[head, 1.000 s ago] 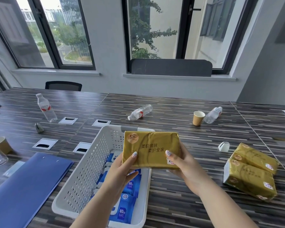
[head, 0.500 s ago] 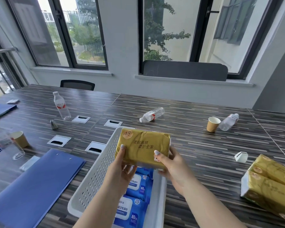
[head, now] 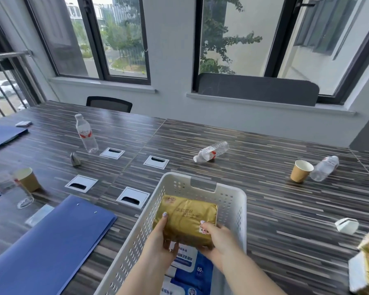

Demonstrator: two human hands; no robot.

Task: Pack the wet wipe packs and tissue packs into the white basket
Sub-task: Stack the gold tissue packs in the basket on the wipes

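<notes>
Head view: both hands point(head: 164, 237) hold tissue pack point(head: 186, 218) inside basket point(head: 232, 201).

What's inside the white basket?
The white basket holds a gold tissue pack, gripped by both hands, and blue wet wipe packs nearer the camera. Anything under the pack is hidden.

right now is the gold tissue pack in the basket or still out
In. The gold tissue pack sits below the rim of the white basket, at its far end, gripped by the left hand and right hand.

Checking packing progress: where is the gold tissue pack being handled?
Head view, lower centre: the gold tissue pack sits inside the white basket's far end, gripped by both hands, above the blue wet wipe packs.
</notes>
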